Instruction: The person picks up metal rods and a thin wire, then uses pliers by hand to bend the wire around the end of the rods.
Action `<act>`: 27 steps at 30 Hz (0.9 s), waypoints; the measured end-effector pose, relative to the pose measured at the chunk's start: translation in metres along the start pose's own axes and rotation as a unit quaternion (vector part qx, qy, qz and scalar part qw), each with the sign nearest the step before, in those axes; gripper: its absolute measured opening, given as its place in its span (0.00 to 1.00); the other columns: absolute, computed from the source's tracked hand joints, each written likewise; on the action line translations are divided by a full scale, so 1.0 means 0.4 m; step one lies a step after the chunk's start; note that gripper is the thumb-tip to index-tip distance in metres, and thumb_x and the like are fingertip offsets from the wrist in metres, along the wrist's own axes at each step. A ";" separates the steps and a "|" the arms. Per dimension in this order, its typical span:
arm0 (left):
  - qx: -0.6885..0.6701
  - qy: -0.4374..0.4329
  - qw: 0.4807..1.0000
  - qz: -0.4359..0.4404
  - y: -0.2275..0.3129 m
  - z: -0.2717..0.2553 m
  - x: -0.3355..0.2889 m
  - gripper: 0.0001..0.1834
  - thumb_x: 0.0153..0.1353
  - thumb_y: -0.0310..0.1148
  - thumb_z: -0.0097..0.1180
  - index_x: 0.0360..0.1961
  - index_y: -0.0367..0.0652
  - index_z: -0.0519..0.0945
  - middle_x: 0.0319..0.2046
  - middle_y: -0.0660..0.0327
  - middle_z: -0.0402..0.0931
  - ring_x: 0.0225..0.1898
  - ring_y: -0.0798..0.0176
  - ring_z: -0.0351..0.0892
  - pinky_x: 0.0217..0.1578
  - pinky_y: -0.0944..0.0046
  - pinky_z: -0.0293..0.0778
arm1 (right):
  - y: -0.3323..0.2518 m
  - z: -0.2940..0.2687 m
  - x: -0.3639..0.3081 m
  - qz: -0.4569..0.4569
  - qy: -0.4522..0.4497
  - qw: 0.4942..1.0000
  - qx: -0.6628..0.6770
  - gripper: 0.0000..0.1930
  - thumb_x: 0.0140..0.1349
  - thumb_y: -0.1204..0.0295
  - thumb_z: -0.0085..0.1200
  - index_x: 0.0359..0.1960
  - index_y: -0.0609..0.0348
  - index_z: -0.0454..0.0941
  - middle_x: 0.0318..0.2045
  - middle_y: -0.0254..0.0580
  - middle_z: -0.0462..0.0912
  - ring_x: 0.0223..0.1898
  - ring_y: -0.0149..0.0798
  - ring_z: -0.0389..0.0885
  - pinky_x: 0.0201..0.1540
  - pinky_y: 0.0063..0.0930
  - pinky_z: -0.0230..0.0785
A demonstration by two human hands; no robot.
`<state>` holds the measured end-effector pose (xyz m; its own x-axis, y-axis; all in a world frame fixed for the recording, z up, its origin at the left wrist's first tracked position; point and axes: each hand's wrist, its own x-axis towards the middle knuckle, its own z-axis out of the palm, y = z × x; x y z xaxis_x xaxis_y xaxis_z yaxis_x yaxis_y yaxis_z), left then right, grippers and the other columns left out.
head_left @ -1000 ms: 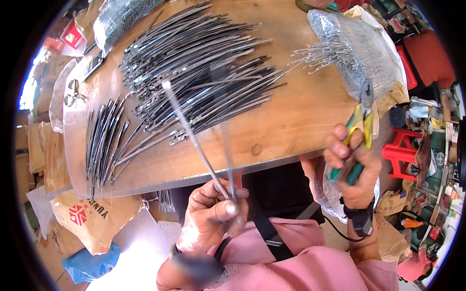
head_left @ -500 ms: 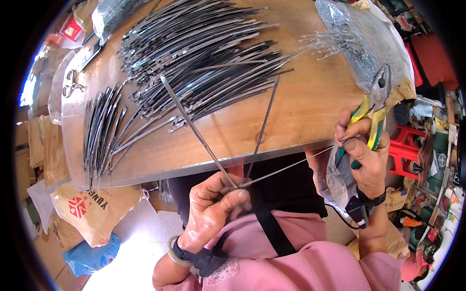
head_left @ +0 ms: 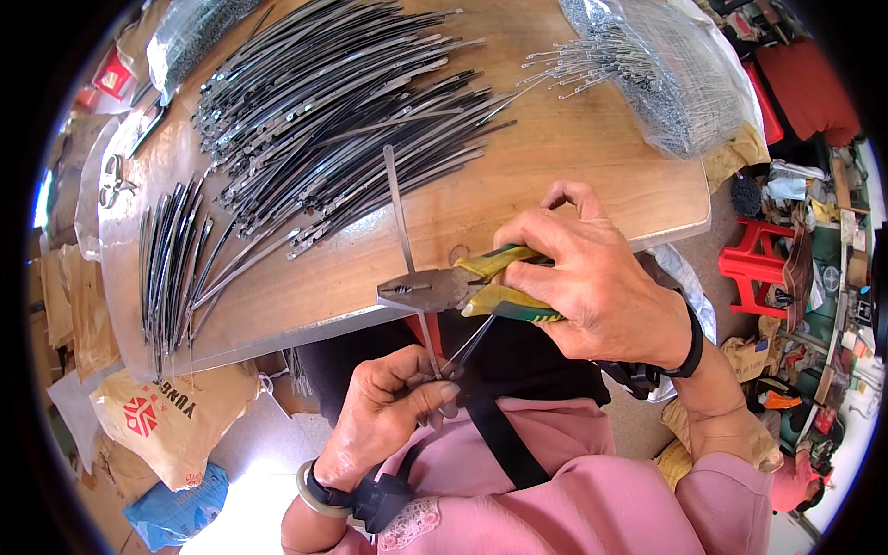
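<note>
Head view: L hand (head_left: 396, 400), thumb + fingers together, pinched on lower part of metal strip (head_left: 398, 203); strip's upper part over table (head_left: 573, 166). R hand (head_left: 597, 287) wrapped round yellow-green-handled pliers (head_left: 435, 290); pliers' head crosses strip, can't tell if biting. Labels: brown paper bag (head_left: 194, 433), lower L, dark lettering (head_left: 180, 393) + red emblem (head_left: 141, 416).

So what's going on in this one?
A person is working on a metal strip at a table. The left hand pinches it low down, and the right hand holds the pliers, their head across the strip; whether they bite it is hard to tell. Beyond lies a big pile of strips, with a smaller bunch to its left and a bag of wires to its right.
</note>
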<state>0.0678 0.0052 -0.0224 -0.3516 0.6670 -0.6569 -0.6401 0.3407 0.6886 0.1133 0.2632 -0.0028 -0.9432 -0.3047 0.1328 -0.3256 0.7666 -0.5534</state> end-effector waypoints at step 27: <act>-0.243 0.056 0.962 0.114 0.039 0.046 0.033 0.08 0.68 0.29 0.52 0.38 0.32 0.75 0.17 0.64 0.68 0.14 0.73 0.62 0.17 0.73 0.57 | -0.029 0.014 -0.093 0.097 0.052 0.990 0.089 0.14 0.43 0.74 0.68 0.31 0.68 0.80 0.44 0.51 0.77 0.43 0.52 0.77 0.45 0.39 0.70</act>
<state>0.0657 0.0313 -0.0147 -0.5750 0.6031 -0.5528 -0.7711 -0.1737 0.6125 0.1527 0.2624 -0.0060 -0.9915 -0.0944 0.0897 -0.1301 0.6901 -0.7119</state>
